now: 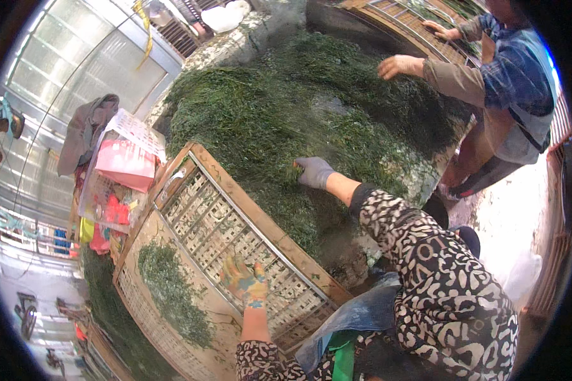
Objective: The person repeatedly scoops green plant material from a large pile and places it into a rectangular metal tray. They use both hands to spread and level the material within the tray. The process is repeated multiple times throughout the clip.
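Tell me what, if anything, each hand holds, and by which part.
The multicoloured-gloved left hand, open over the wooden-framed, woven rack, appears to hold nothing. Whether the grey-gloved right hand grips the stringy green plants cannot be told.

Green strands (225,108), leopard-print sleeve (429,257), pink box (126,164)

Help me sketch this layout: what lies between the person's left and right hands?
In the head view, going from the left hand to the right hand, there is some barred lattice, a wooden rail, then heaped green strands.
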